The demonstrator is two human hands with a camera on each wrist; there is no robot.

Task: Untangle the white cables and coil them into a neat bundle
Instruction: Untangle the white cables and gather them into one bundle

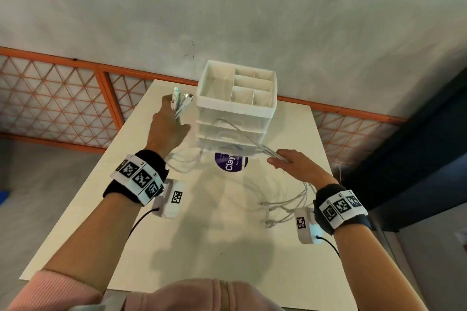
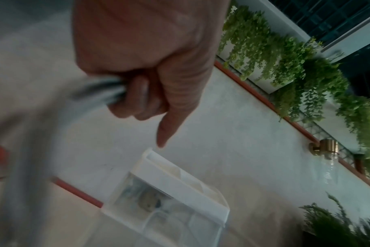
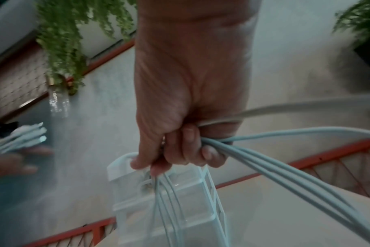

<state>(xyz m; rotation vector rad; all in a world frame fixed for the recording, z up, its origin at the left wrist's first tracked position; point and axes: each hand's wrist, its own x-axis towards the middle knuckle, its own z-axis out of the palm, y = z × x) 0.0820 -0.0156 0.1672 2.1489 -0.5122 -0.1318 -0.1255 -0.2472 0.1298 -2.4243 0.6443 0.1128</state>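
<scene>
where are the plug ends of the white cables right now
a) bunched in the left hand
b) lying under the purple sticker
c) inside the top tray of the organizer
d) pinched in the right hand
a: the left hand grips the white cables with their plug ends sticking out above its fingers, left of the organizer.

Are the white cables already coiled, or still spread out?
Still spread: the white cables stretch between left hand and right hand, loose ends on the table.

We wear pink sleeves pushed up, a black wristband with white square-code tags on each wrist, and under each a small white camera box trailing a black wire.
</scene>
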